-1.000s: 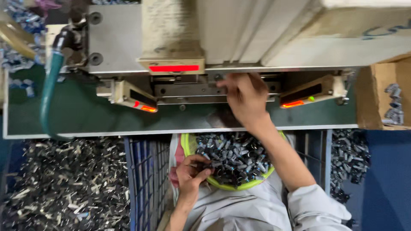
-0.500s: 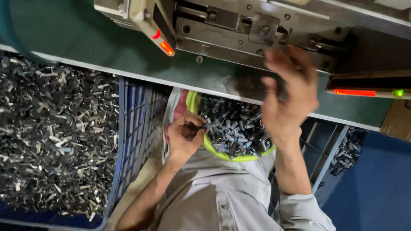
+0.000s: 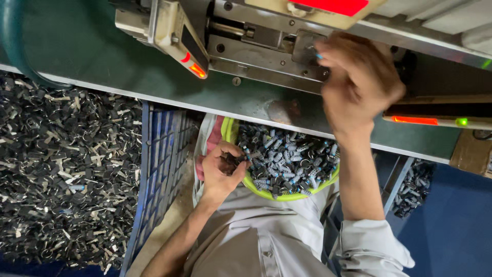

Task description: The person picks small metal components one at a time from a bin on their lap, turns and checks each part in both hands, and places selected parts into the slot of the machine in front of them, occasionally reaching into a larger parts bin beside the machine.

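Right hand (image 3: 359, 84) pinching 1 small part at metal fixture (image 3: 271, 48) | left hand (image 3: 221, 166) gripping parts over green bowl (image 3: 287, 194) | risk: fingers straying into fixture, part dropping.

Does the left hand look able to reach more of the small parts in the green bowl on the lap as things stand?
Probably yes: the left hand already rests at the green bowl rim, small parts lie uncovered beside it, and the right hand is up at the machine.
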{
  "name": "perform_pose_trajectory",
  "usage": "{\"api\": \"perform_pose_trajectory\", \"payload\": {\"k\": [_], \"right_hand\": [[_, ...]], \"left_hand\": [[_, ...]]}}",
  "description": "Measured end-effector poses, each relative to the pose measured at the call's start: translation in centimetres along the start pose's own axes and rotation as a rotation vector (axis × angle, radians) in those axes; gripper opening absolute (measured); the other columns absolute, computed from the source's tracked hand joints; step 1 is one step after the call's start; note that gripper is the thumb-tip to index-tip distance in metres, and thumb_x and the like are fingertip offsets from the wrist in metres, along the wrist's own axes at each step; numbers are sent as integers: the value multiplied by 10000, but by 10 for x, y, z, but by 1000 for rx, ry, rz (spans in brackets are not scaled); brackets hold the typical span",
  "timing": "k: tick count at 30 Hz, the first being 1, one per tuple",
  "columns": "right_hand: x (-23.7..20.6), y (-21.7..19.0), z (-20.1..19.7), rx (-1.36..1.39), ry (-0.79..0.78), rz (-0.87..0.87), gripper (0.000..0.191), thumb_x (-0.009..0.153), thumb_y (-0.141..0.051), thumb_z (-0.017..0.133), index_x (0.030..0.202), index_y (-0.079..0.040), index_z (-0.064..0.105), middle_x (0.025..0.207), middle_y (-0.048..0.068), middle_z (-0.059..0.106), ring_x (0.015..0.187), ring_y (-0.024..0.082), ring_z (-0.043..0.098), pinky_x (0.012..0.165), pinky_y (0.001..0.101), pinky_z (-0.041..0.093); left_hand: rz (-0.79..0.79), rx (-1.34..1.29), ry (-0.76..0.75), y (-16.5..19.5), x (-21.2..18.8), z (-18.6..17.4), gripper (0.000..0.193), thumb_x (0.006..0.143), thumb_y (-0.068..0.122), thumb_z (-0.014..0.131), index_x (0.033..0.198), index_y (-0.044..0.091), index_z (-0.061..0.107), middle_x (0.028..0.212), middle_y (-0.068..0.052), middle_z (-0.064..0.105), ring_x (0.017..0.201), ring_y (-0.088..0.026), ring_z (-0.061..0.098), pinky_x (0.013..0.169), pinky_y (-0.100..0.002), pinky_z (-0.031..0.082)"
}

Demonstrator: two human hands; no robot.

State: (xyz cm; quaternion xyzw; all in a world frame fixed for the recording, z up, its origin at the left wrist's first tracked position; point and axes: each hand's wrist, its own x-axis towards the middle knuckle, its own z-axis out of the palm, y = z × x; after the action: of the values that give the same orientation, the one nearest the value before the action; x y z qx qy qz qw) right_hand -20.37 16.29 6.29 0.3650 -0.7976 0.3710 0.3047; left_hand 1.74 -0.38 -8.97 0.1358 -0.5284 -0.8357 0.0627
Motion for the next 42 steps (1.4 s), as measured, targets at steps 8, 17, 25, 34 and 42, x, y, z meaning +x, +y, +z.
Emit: {"api": "perform_pose_trajectory", "payload": {"k": [8,17,25,34,42], "right_hand": [[-111,-83,1,211,-373,388,418,829,-355,773,1097,-39,723,1095,100,722,981,310,713,849,392,563],[-225,-96,27,620,-275,1168,150,952,-45,707,1095,-8,680,1001,144,780,780,134,668,681,265,507],[-233,-100,33,730,-76,854,186,1000,107,616,1116,4,513,1141,228,731,961,182,720,798,281,599],[-204,-78,36,909,278,1101,255,976,158,536,1082,-67,475,898,176,684,728,215,676,629,347,593],[-103,1,-18,319,222,429,190,1051,71,695,1165,41,546,1066,197,728,865,276,734,781,348,633]], "left_hand": [[60,-5,-21,-3,-3,-7,345,825,-170,718,1070,1,546,1097,-126,674,994,-153,671,859,-269,565],[287,412,-106,15,-2,3,271,792,-69,826,965,29,642,1022,-104,745,931,-156,735,831,-284,604],[50,340,-151,20,-6,-4,227,806,-21,828,981,-6,683,1010,-88,755,894,-127,715,792,-260,593],[85,367,-253,33,-20,-46,200,820,-15,837,965,21,704,1005,-93,769,914,-159,750,824,-282,614],[614,1613,409,163,-26,-100,183,898,-163,584,990,-11,627,1086,-160,711,1106,-301,655,1077,-455,468]]}}
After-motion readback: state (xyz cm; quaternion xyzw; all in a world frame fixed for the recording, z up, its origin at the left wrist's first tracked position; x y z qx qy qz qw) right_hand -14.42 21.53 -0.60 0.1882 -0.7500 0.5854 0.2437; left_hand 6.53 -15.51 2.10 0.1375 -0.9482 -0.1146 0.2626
